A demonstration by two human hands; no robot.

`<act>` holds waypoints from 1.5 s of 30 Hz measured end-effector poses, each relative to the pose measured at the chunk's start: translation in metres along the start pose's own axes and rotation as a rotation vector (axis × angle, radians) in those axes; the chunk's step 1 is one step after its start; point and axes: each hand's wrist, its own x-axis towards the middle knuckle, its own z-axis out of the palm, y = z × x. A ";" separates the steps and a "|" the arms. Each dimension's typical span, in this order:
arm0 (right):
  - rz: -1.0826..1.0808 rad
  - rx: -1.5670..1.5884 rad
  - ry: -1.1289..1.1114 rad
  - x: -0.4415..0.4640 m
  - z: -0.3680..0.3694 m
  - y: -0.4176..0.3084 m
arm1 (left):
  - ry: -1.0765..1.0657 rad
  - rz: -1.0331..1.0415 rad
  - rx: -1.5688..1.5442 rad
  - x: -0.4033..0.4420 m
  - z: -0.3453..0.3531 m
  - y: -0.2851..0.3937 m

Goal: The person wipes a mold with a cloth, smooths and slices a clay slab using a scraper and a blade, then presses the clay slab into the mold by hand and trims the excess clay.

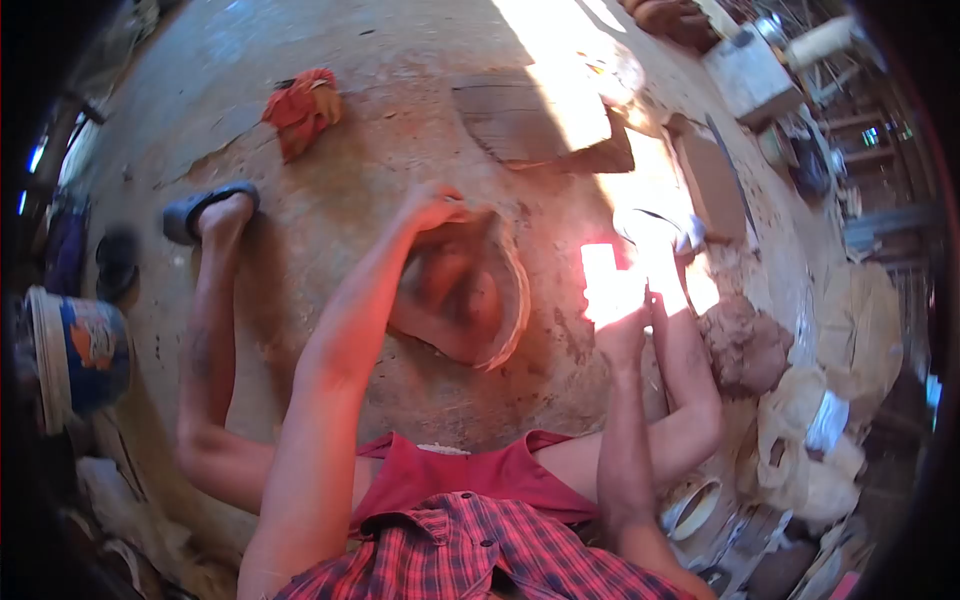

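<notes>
A hollow, brownish clay vessel (515, 300) lies on its side on the floor between my legs, its wide mouth and reddish inside showing. My left hand (437, 207) is at the vessel's upper rim, fingers bent over the edge. My right hand (622, 305) is beside my right shin in strong sunlight, apart from the vessel. A glaring pale block-like shape (598, 265) shows at its fingers, too overexposed to name. Glare hides most of that hand's fingers.
A crumpled orange-red cloth (303, 110) and a flat brown board (525, 115) lie ahead. A lump of clay (745, 345) sits right of my leg, near crumpled sacks (855, 320). A white-and-blue bucket (85, 350) stands at left. A pale box (752, 75) is at the far right.
</notes>
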 end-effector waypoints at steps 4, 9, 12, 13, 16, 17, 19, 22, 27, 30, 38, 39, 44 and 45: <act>0.162 0.070 -0.107 -0.020 0.037 -0.027 | -0.255 -0.071 0.086 -0.024 -0.031 0.019; 0.242 0.053 -0.181 -0.024 0.073 -0.043 | 0.316 -0.353 -0.394 -0.131 -0.053 -0.045; -0.052 0.019 -0.338 -0.019 0.124 -0.080 | 0.604 -0.654 -0.726 -0.222 -0.024 -0.029; -0.067 0.013 -0.361 -0.017 0.140 -0.095 | 0.616 -0.757 -0.849 -0.249 -0.009 -0.012; -0.248 -0.284 -0.578 -0.010 0.185 -0.123 | 0.523 -0.884 -1.074 -0.294 0.052 0.046; -0.346 -0.371 -0.602 -0.009 0.201 -0.125 | 0.445 -0.906 -1.190 -0.298 0.070 0.059; -0.462 -0.464 -0.643 -0.006 0.224 -0.126 | 0.307 -1.013 -1.398 -0.297 0.085 0.084; -0.518 -0.643 -0.679 -0.009 0.239 -0.131 | 0.324 -0.994 -1.565 -0.290 0.112 0.098; -0.516 -0.842 -0.734 -0.018 0.248 -0.138 | 0.407 -0.958 -1.570 -0.286 0.136 0.096; -0.543 -0.885 -0.768 -0.022 0.253 -0.132 | 0.497 -0.971 -1.515 -0.283 0.143 0.097; -0.607 -1.058 -1.079 -0.039 0.237 -0.139 | 0.627 -1.005 -1.539 -0.284 0.145 0.101; -0.565 -1.072 -1.147 -0.043 0.231 -0.143 | 0.591 -1.001 -1.601 -0.284 0.145 0.099; -0.474 -1.144 -1.343 -0.054 0.207 -0.144 | 0.515 -0.933 -1.684 -0.279 0.169 0.080; -0.462 -1.146 -1.331 -0.056 0.205 -0.145 | 0.682 -0.875 -1.786 -0.276 0.201 0.069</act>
